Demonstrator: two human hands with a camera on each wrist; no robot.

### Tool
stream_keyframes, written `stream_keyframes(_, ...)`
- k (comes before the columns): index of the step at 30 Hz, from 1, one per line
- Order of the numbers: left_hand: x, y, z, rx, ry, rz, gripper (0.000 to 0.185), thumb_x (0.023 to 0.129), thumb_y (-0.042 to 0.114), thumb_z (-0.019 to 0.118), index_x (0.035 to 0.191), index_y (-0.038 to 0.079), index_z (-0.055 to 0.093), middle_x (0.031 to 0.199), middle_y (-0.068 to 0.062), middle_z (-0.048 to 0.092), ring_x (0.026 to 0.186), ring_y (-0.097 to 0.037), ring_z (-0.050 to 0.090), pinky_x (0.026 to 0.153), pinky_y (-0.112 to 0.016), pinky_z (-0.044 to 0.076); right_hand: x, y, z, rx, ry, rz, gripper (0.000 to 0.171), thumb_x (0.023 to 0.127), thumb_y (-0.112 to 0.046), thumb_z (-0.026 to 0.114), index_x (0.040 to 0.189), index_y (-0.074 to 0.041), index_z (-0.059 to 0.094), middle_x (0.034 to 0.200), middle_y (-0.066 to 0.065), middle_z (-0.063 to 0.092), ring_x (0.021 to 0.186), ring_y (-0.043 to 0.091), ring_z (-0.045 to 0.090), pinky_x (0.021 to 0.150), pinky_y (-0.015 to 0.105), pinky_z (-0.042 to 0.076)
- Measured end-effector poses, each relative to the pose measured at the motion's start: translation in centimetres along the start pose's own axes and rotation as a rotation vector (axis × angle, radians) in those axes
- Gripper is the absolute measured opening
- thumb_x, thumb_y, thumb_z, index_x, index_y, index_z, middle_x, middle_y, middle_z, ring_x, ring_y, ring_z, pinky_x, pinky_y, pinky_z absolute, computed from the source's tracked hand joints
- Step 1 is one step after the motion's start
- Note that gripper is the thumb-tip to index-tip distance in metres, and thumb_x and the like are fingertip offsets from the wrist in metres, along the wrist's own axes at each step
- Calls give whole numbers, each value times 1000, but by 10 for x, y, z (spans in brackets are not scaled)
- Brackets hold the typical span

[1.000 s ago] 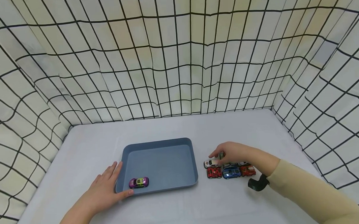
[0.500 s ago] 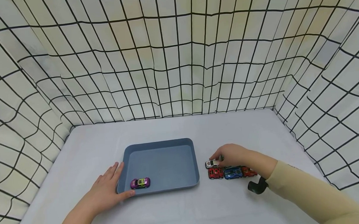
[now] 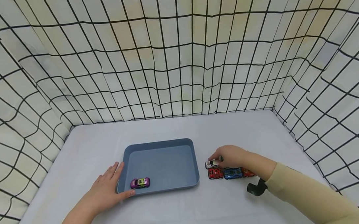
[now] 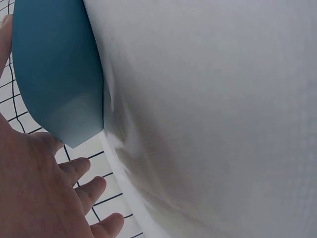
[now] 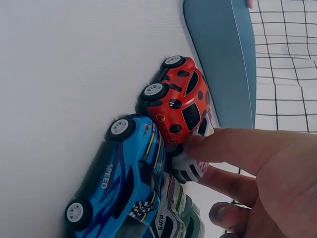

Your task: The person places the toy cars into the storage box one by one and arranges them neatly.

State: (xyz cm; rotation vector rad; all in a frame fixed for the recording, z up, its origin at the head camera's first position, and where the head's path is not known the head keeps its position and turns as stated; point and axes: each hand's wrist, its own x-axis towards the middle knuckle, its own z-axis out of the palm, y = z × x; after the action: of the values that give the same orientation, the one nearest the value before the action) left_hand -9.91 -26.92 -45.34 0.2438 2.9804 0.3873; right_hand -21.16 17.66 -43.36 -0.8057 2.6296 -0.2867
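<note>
My right hand (image 3: 233,156) pinches a white toy car (image 3: 212,164) at its rear, thumb on one side and a finger on the other in the right wrist view. Against that car sits a red toy car with black spots (image 5: 183,104), which partly hides it there. Beside them is a blue toy car (image 5: 124,183) marked SPEED. The left hand (image 3: 102,190) rests at the left end of a blue-grey tray (image 3: 162,165), fingers spread and thumb at the front rim. Inside the tray, near its front left, stands a purple and green toy car (image 3: 140,183).
Another red toy car (image 3: 248,172) sits right of the blue one, partly behind my wrist. A grey-white toy car (image 5: 168,206) and a green one (image 5: 194,218) show behind the blue car. Grid-patterned cloth walls (image 3: 177,59) surround the white table (image 3: 171,208).
The right hand has come down onto the white car, and its fingers have closed on the rear of it. My left hand keeps its place at the tray.
</note>
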Motion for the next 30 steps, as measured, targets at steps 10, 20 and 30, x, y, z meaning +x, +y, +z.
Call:
stream_keyframes(10,0,0,-1,-16,-18,-5,123,74,81,61,156,0,20,158,-29,22,141,-51,24,107,-73,20,2,5,-2,194,-31,40,35,88,-17,75,122,-27,73,99,-9,64,80,11,55,73,32,50)
stream_keyframes(20,-1,0,-2,-16,-18,-9,122,74,80,62,156,0,20,157,-29,23,142,-50,24,107,-73,20,2,20,-20,383,-27,-20,39,87,-22,76,126,-26,70,103,-4,64,79,17,57,69,33,50)
stream_keyframes(30,-2,-1,-1,-28,-17,-10,122,74,80,61,156,0,20,158,-29,23,142,-50,24,108,-72,20,2,22,-30,425,-30,-4,39,88,-26,76,126,-31,70,104,-6,63,79,18,54,67,34,46)
